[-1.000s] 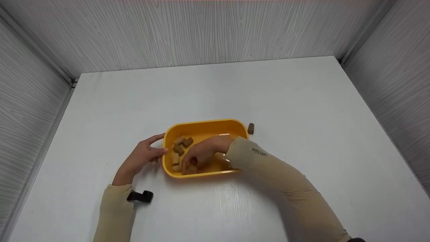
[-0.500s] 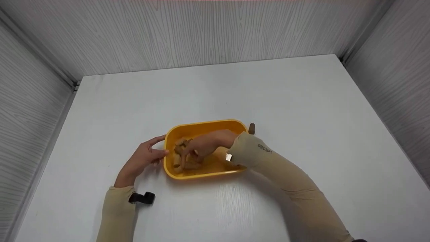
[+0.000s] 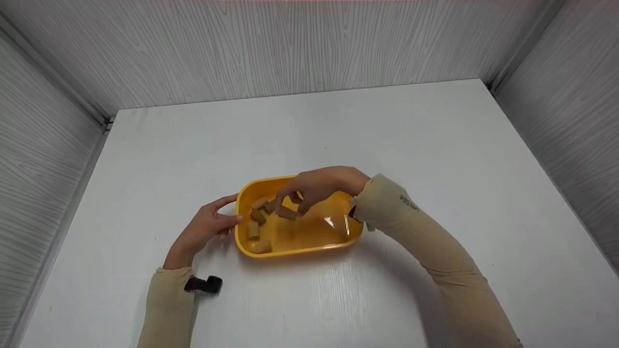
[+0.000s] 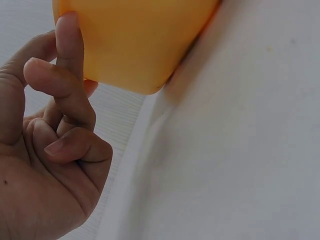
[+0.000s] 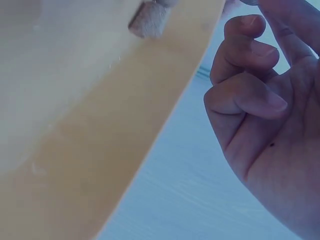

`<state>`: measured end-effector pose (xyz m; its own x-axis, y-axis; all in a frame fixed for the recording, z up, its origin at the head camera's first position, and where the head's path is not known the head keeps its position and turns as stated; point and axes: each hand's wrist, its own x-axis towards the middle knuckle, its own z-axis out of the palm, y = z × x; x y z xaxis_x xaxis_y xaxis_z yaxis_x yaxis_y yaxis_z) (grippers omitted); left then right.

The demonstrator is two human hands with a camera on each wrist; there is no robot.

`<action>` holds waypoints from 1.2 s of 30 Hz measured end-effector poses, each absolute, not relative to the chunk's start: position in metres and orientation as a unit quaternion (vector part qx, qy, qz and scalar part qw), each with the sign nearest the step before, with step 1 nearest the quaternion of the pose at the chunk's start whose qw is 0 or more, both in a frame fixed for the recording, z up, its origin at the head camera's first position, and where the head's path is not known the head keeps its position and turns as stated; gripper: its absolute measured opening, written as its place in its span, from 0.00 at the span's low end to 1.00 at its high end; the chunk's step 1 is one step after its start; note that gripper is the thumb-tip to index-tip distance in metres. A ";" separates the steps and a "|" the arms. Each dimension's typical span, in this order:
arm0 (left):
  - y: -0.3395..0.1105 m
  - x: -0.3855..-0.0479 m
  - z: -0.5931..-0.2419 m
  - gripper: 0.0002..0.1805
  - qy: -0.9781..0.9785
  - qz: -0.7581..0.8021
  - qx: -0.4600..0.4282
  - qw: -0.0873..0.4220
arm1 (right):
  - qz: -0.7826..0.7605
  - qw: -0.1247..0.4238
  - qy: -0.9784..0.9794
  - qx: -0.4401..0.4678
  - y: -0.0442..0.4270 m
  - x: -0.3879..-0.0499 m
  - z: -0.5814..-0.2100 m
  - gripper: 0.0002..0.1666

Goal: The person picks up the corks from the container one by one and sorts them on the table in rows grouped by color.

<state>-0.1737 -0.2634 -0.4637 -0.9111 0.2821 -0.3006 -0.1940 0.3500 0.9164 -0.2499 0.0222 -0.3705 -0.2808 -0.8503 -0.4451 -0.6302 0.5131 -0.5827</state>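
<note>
A yellow plastic tub (image 3: 309,252) stands on the white table, with several small brown blocks inside its left end, among them an upright-looking light block (image 3: 254,231) and a darker block (image 3: 258,217). My left hand (image 3: 205,227) holds the tub's left rim, its thumb on the edge; in the left wrist view some fingers are curled beside the outer wall. Above the tub floor, my right hand (image 3: 316,188) pinches a brown block (image 3: 287,213) between thumb and fingertips. One block (image 5: 148,20) shows against the tub's inside in the right wrist view.
White table surface (image 3: 309,299) surrounds the tub. Grey wood-grain panels (image 3: 290,48) rise behind and at both sides. A black wrist device (image 3: 203,284) sits on the left sleeve. The right forearm covers the tub's right end.
My right hand has risen from the blocks and moved up and right with one block pinched. The loose block right of the tub is now hidden by the sleeve. My left hand stays.
</note>
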 end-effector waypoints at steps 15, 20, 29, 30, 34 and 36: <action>-0.264 -0.174 -0.465 0.38 0.806 0.553 0.018 0.209 | -0.198 0.322 0.832 -0.406 0.089 -0.265 -0.346 0.20; -0.264 -0.176 -0.465 0.38 0.801 0.560 0.018 0.213 | -0.208 0.305 0.840 -0.397 0.113 -0.270 -0.344 0.21; -0.265 -0.178 -0.467 0.39 0.795 0.565 0.027 0.218 | -0.240 0.294 0.849 -0.368 0.156 -0.278 -0.359 0.20; -0.265 -0.178 -0.467 0.39 0.796 0.564 0.027 0.218 | -0.239 0.295 0.852 -0.360 0.160 -0.279 -0.360 0.20; -0.265 -0.177 -0.466 0.38 0.798 0.563 0.025 0.216 | -0.235 0.290 0.863 -0.339 0.175 -0.279 -0.364 0.20; -0.265 -0.177 -0.466 0.38 0.797 0.563 0.025 0.215 | -0.237 0.287 0.866 -0.333 0.183 -0.280 -0.367 0.20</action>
